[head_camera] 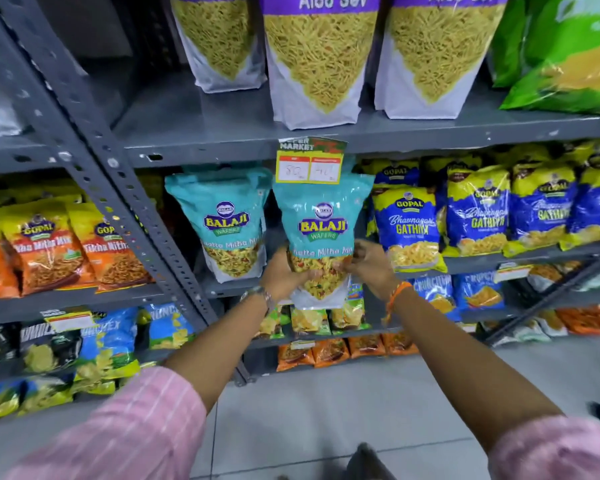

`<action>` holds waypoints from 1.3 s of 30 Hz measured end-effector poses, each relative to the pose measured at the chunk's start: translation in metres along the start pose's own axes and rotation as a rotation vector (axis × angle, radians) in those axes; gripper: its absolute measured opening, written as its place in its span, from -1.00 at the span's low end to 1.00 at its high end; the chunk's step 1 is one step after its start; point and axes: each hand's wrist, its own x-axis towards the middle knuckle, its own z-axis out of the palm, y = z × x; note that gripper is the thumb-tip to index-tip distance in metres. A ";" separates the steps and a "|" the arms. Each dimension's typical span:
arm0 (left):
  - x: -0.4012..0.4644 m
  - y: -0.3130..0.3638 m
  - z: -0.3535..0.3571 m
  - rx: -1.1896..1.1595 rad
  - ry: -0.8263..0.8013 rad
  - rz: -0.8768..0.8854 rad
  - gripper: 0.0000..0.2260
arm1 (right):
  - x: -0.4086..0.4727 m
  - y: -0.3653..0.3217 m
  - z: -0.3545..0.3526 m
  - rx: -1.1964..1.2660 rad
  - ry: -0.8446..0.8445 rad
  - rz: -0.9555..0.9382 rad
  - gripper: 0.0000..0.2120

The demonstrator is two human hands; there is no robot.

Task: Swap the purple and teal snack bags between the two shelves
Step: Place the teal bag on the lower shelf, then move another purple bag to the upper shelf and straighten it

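Observation:
Three purple-topped Aloo Sev bags stand upright on the upper grey shelf. On the shelf below, a teal Balaji bag stands at the left of its bay. A second teal Balaji bag is held in front of that shelf, its bottom hanging below the shelf edge. My left hand grips its lower left side. My right hand grips its lower right side.
A yellow price tag hangs from the upper shelf edge just above the held bag. Blue Gopal Gathiya bags fill the shelf to the right, orange Gopal bags the left bay. A slanted grey upright divides the bays. Green bags sit upper right.

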 end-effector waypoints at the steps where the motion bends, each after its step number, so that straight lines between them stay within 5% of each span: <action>1: 0.010 0.005 0.001 -0.008 0.008 0.000 -0.42 | 0.010 -0.005 -0.003 -0.001 0.002 -0.006 -0.52; 6: 0.044 0.026 0.007 0.004 0.057 0.005 -0.20 | 0.049 -0.022 -0.015 -0.004 0.009 -0.042 -0.51; 26: 0.079 0.013 0.016 0.065 0.130 0.017 -0.14 | 0.084 0.002 -0.005 0.018 0.097 -0.006 -0.39; 32: 0.063 0.022 0.012 0.117 0.157 -0.009 -0.13 | 0.067 -0.013 -0.007 0.123 0.113 -0.017 -0.15; 35: 0.033 0.027 0.010 0.076 0.237 0.011 -0.25 | 0.040 -0.036 -0.007 0.231 0.295 -0.096 -0.20; 39: -0.013 0.036 0.002 0.020 0.407 0.127 -0.54 | -0.010 -0.082 -0.005 0.274 0.667 -0.320 -0.53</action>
